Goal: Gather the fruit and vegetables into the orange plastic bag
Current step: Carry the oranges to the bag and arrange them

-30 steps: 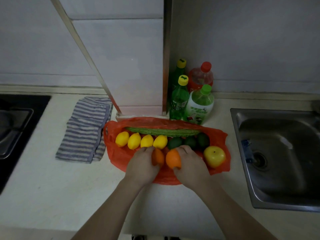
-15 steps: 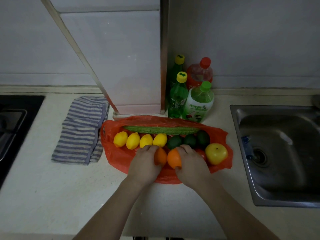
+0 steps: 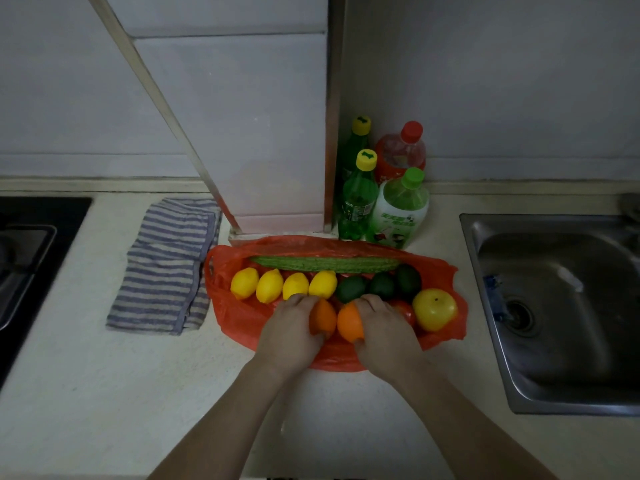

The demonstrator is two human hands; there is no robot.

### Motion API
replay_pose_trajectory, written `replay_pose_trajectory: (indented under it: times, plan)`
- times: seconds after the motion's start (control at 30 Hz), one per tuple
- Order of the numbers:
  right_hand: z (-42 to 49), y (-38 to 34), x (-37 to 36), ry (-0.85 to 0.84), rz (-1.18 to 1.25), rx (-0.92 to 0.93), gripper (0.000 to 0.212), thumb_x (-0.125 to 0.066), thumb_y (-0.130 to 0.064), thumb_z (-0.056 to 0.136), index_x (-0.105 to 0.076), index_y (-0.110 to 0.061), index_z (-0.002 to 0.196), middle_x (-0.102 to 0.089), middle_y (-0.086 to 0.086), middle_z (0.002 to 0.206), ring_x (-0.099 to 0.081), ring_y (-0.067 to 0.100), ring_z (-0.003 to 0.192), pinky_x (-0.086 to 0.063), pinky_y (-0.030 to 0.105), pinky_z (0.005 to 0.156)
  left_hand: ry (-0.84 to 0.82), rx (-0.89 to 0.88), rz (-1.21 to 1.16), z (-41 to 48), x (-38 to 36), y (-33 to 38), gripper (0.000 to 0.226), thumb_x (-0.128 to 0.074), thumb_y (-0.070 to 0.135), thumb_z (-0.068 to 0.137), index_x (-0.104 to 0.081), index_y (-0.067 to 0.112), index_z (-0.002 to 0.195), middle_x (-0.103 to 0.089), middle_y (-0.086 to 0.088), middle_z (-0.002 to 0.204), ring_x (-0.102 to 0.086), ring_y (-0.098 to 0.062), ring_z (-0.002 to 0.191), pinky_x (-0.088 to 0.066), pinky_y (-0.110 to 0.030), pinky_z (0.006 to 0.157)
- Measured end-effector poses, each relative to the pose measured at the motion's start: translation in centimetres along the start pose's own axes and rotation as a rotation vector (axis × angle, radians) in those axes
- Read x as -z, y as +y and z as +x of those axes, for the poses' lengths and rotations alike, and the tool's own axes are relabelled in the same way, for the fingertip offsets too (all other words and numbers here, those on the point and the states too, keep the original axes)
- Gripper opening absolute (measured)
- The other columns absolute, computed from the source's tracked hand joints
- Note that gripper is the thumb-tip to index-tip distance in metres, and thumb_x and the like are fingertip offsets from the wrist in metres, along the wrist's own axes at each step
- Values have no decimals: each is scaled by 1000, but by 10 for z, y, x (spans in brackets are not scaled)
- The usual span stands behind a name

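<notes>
The orange plastic bag (image 3: 239,317) lies spread flat on the counter with the produce on top of it. A long green bitter gourd (image 3: 323,264) lies along its far side. In front of it sit several lemons (image 3: 270,285), three dark avocados (image 3: 381,285) and a yellow apple (image 3: 434,309). A red fruit (image 3: 407,311) is partly hidden behind my right hand. My left hand (image 3: 289,336) grips one orange (image 3: 323,320); my right hand (image 3: 384,332) grips a second orange (image 3: 349,323). The two oranges touch at the bag's near middle.
Several drink bottles (image 3: 398,209) stand in the corner behind the bag. A striped cloth (image 3: 166,265) lies to the left, a hob (image 3: 24,258) at far left. A steel sink (image 3: 561,306) is sunk into the counter at right. Bare counter (image 3: 138,393) lies in front.
Both hands stay on the two oranges, which keep their place on the bag. The view has shifted slightly; nothing else moved.
</notes>
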State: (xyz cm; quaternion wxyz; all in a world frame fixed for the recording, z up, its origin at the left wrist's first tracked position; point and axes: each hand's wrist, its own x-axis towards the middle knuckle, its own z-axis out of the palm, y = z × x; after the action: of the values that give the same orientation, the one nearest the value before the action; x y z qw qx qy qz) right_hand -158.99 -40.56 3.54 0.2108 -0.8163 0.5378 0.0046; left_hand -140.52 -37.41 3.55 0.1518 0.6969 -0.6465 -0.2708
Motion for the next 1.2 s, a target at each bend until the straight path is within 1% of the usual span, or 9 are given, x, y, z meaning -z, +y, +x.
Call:
replay_pose_trajectory:
  times: [0.17, 0.37, 0.5, 0.6, 0.67, 0.8, 0.9, 1.0, 1.2]
  plan:
    - [-2, -3, 4, 20, -21, -9, 69, -65, -23, 76, -38, -17, 140, -41, 2, 140, -44, 21, 122, -36, 29, 101, 11, -11, 6, 0, 5, -1, 65, -73, 38, 74, -51, 28, 134, -54, 1, 129, -52, -23, 113, -47, -34, 85]
    - [-6, -11, 12, 37, -52, -34, 67, -62, -26, 80, -37, -16, 142, -40, 3, 142, -40, 22, 127, -34, 32, 106, -10, -18, 35, -1, 20, -9, 67, -70, 33, 76, -48, 23, 138, -49, 0, 138, -48, -24, 121, -47, -36, 88]
    - [-11, -20, 17, 50, -59, -65, 66, -58, -30, 84, -34, -15, 144, -38, 5, 145, -35, 23, 131, -31, 34, 109, 21, -75, 62, -4, 33, -16, 63, -67, 32, 79, -48, 21, 138, -49, -3, 138, -48, -25, 123, -47, -35, 89]
    - [-17, -30, 22, 76, -82, -94, 64, -54, -36, 87, -33, -15, 144, -37, 5, 146, -32, 24, 134, -28, 35, 111, 30, -131, 105, -6, 46, -21, 60, -63, 31, 82, -47, 19, 139, -48, -7, 140, -46, -27, 125, -43, -37, 96]
    - [-23, -38, 26, 111, -106, -112, 62, -51, -39, 89, -34, -15, 144, -38, 5, 146, -32, 23, 134, -29, 36, 111, 34, -173, 126, -7, 56, -25, 58, -61, 27, 84, -47, 17, 139, -48, -7, 141, -44, -27, 128, -38, -36, 102]
    - [-34, -59, 39, 176, -153, -148, 56, -44, -41, 93, -37, -15, 142, -40, 4, 145, -33, 22, 134, -29, 37, 111, 44, -267, 167, -9, 79, -31, 52, -57, 24, 85, -50, 16, 136, -51, -4, 136, -46, -24, 123, -40, -34, 102]
    - [-44, -75, 49, 226, -170, -160, 53, -41, -40, 94, -41, -14, 140, -44, 4, 142, -36, 21, 132, -31, 35, 109, 58, -304, 214, -12, 97, -35, 52, -54, 25, 89, -47, 13, 139, -48, -7, 142, -43, -25, 129, -34, -36, 109]
    - [-54, -93, 58, 283, -173, -169, 50, -40, -38, 95, -44, -13, 138, -48, 4, 139, -39, 21, 129, -32, 34, 106, 88, -323, 246, -20, 115, -38, 51, -52, 26, 90, -47, 12, 139, -46, -10, 145, -40, -26, 133, -30, -36, 111]
    - [-75, -126, 75, 339, -172, -169, 48, -40, -35, 95, -46, -10, 135, -52, 7, 133, -42, 22, 125, -34, 35, 105, 153, -350, 286, -48, 151, -40, 47, -47, 27, 93, -49, 13, 138, -48, -8, 142, -43, -25, 131, -34, -38, 109]
